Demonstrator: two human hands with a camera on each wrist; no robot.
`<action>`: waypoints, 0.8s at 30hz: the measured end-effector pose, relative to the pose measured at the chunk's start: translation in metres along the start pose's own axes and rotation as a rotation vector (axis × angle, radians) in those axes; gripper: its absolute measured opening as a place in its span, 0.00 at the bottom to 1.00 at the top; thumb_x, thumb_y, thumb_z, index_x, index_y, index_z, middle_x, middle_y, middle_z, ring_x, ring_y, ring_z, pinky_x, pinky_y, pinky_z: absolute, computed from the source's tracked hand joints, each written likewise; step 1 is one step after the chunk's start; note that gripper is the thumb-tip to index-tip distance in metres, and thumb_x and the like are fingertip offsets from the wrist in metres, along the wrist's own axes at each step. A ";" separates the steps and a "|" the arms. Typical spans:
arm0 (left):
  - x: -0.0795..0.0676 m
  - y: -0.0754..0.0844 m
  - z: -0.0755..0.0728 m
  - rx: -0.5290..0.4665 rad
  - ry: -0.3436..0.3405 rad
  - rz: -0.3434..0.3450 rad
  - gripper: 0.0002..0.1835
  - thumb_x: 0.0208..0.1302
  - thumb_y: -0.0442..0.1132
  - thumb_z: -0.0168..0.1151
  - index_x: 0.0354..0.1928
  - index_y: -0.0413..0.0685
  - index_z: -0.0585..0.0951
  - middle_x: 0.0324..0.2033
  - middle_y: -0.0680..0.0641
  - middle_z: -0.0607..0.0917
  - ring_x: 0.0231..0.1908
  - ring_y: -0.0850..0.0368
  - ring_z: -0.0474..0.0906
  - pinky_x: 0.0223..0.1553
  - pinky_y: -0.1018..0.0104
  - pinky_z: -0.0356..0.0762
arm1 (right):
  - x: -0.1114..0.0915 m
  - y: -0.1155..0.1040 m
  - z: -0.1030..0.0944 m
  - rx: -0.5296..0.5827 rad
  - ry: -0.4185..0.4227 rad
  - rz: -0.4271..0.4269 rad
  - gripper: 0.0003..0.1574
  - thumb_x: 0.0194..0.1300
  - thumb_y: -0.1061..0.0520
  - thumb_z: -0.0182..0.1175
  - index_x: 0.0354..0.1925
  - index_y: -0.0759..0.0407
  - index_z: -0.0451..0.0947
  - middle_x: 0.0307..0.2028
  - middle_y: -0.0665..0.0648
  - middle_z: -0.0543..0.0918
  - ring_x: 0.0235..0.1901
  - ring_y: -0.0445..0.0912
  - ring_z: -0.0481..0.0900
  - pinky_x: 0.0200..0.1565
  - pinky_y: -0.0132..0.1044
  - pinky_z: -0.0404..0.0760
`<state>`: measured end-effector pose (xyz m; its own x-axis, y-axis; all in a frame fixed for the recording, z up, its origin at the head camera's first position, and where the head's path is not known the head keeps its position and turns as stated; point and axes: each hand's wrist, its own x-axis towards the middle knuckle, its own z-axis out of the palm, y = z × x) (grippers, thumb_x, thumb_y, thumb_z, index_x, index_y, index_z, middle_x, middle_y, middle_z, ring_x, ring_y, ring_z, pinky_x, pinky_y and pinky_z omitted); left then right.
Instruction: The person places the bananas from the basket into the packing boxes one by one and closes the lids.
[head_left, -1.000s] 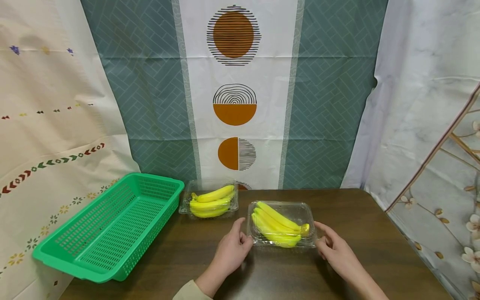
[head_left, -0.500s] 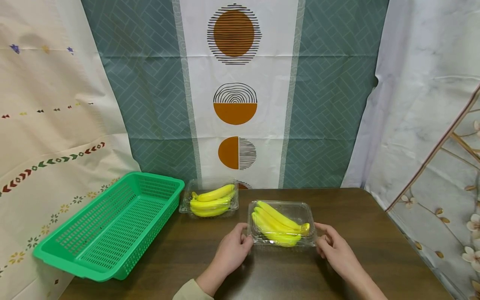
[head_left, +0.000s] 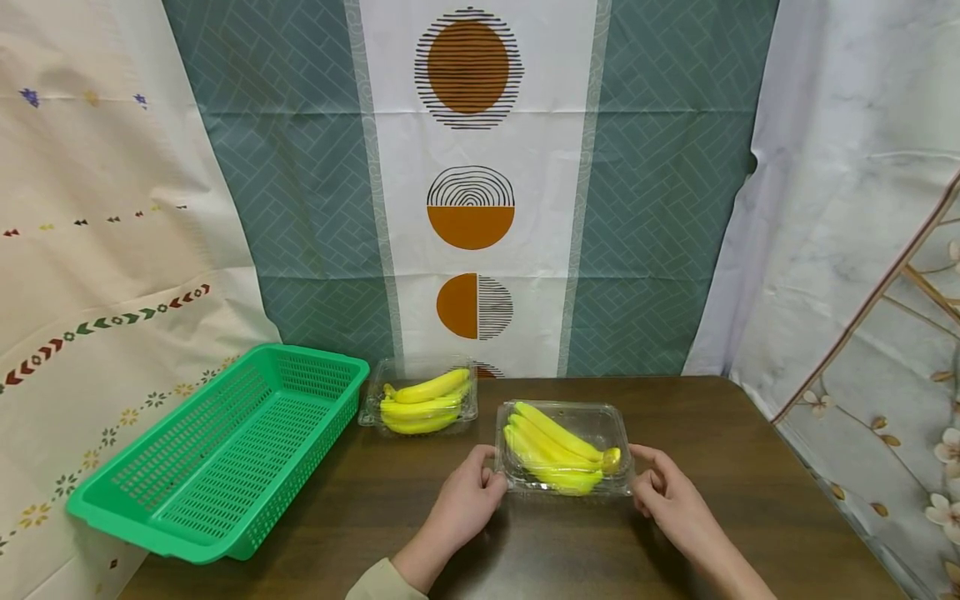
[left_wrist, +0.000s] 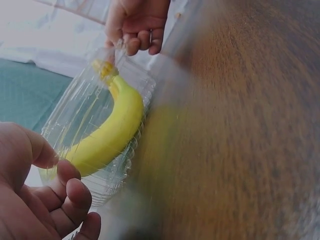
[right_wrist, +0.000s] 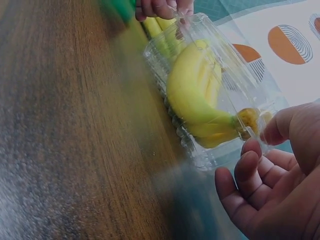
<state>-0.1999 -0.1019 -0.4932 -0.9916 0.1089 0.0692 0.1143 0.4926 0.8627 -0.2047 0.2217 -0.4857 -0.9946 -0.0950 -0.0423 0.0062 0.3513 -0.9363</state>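
A clear plastic clamshell box (head_left: 609,423) with a bunch of bananas (head_left: 553,446) inside sits in front of me at the middle of the table, its lid down. My left hand (head_left: 467,500) pinches the box's left edge between thumb and fingers. At the opposite edge my right hand (head_left: 675,506) pinches the rim, close to the banana stem. In the left wrist view, the thumb and fingertips of the left hand (left_wrist: 40,185) meet at the clear rim. The right wrist view shows the right hand (right_wrist: 280,185) with its fingers curled at the box's corner.
Behind and to the left stands a second clear box (head_left: 367,408) holding more bananas (head_left: 420,408). A long green plastic basket (head_left: 262,508) lies at the table's left side. Patterned cloths hang behind and on both sides of the brown table (head_left: 720,425).
One second ago my left index finger stuck out beside the box; it has since closed in against the left edge. The box and my right hand stay nearly in place.
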 end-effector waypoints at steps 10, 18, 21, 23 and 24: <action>0.001 -0.003 0.002 -0.031 0.007 0.010 0.21 0.72 0.35 0.61 0.65 0.43 0.78 0.20 0.58 0.71 0.20 0.62 0.64 0.26 0.66 0.64 | 0.000 0.003 0.002 0.008 -0.011 -0.018 0.38 0.79 0.69 0.55 0.82 0.58 0.62 0.28 0.57 0.74 0.31 0.51 0.77 0.29 0.37 0.73; 0.000 -0.003 0.001 -0.076 0.021 0.040 0.23 0.70 0.32 0.62 0.67 0.43 0.77 0.21 0.58 0.72 0.20 0.64 0.65 0.28 0.66 0.66 | 0.000 0.005 0.000 0.028 -0.064 -0.019 0.41 0.83 0.67 0.54 0.86 0.53 0.56 0.29 0.56 0.70 0.28 0.47 0.70 0.26 0.37 0.68; 0.000 -0.003 0.000 -0.091 0.023 0.043 0.23 0.70 0.32 0.62 0.67 0.43 0.77 0.21 0.58 0.72 0.21 0.64 0.65 0.29 0.66 0.66 | 0.000 0.004 0.000 0.028 -0.068 -0.017 0.41 0.83 0.67 0.54 0.86 0.51 0.55 0.28 0.55 0.69 0.28 0.47 0.70 0.26 0.37 0.68; 0.000 -0.004 0.000 -0.096 0.023 0.041 0.23 0.70 0.31 0.62 0.67 0.43 0.77 0.20 0.58 0.72 0.20 0.64 0.65 0.29 0.66 0.66 | 0.000 0.003 0.001 0.028 -0.067 -0.015 0.41 0.83 0.67 0.53 0.85 0.50 0.56 0.28 0.55 0.69 0.28 0.46 0.71 0.26 0.37 0.68; 0.000 -0.004 0.000 -0.099 0.021 0.038 0.23 0.71 0.31 0.62 0.67 0.43 0.77 0.20 0.58 0.72 0.20 0.64 0.65 0.29 0.66 0.66 | 0.000 0.002 0.001 0.028 -0.070 -0.015 0.41 0.83 0.67 0.53 0.85 0.50 0.56 0.28 0.55 0.69 0.28 0.46 0.70 0.26 0.37 0.68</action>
<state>-0.2007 -0.1037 -0.4962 -0.9879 0.1073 0.1123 0.1463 0.4003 0.9046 -0.2048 0.2219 -0.4881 -0.9850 -0.1650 -0.0510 -0.0051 0.3231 -0.9463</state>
